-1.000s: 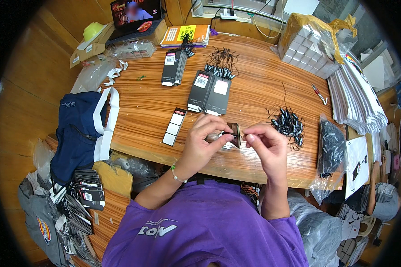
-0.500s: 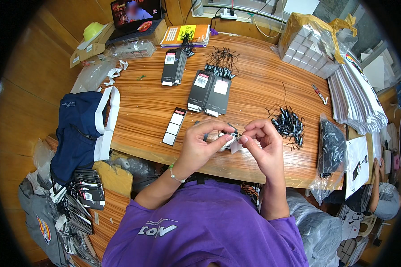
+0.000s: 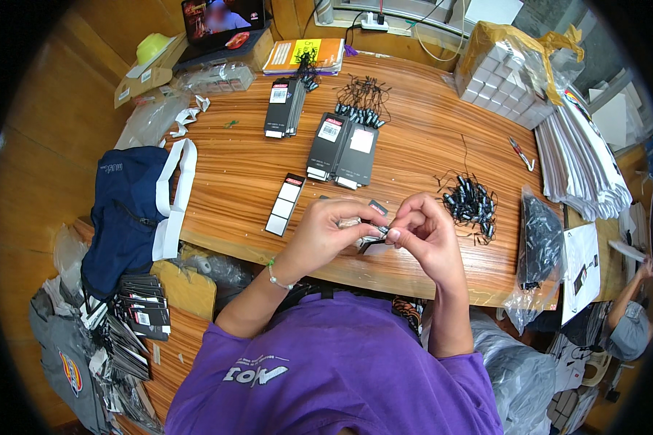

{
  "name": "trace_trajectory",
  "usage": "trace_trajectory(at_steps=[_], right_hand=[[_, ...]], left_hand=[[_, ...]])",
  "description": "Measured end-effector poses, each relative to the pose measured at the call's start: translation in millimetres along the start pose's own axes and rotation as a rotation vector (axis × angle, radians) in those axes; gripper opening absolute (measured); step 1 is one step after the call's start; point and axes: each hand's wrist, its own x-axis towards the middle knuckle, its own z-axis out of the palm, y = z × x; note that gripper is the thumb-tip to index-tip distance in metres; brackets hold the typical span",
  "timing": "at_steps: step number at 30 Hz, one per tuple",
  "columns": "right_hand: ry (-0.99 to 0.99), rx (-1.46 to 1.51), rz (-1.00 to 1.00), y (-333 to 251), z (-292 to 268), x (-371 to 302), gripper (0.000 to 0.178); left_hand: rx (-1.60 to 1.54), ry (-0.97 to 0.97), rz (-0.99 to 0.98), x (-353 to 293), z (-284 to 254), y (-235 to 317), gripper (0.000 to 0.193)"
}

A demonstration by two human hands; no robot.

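Observation:
Above the table's near edge, my left hand (image 3: 325,233) pinches a small black tag string (image 3: 382,230) between thumb and forefinger. My right hand (image 3: 429,238) meets it there, its thumb and fingertips closed on the string's other part. Dark hang tags (image 3: 377,207) show partly behind my fingers; my hands hide most of them. Right of my right hand lies a loose heap of black tag strings (image 3: 469,208). Left of my left hand is a black tag with white squares (image 3: 285,205). Beyond my hands sit two side-by-side stacks of strung black tags (image 3: 341,152).
Another tag stack (image 3: 281,109) lies farther back. A bag of black strings (image 3: 540,243) and piled white bags (image 3: 584,159) are on the right, below wrapped boxes (image 3: 500,80). Navy fabric (image 3: 127,210) hangs at left. A co-worker's arm (image 3: 631,293) shows far right.
My fingertips have come closer together around the tag string, and the pale tag piece below them has turned. The co-worker's arm at far right has moved, now beside a pale flat item.

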Motion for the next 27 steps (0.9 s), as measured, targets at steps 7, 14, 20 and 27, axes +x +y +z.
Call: trace_trajectory(at_steps=[7, 14, 20, 27], right_hand=[[-0.059, 0.121, -0.013, 16, -5, 3, 0.018], [-0.032, 0.113, -0.047, 22, -4, 3, 0.013], [-0.004, 0.084, -0.106, 24, -3, 1, 0.011], [0.017, 0.112, -0.081, 17, 0, 2, 0.012]], left_hand=[[-0.087, -0.049, -0.040, 0, -2, -1, 0.014], [-0.133, -0.032, -0.072, 0, -1, 2, 0.012], [-0.178, -0.020, -0.036, 0, 2, 0, 0.012], [-0.248, 0.021, -0.140, 1, 2, 1, 0.015]])
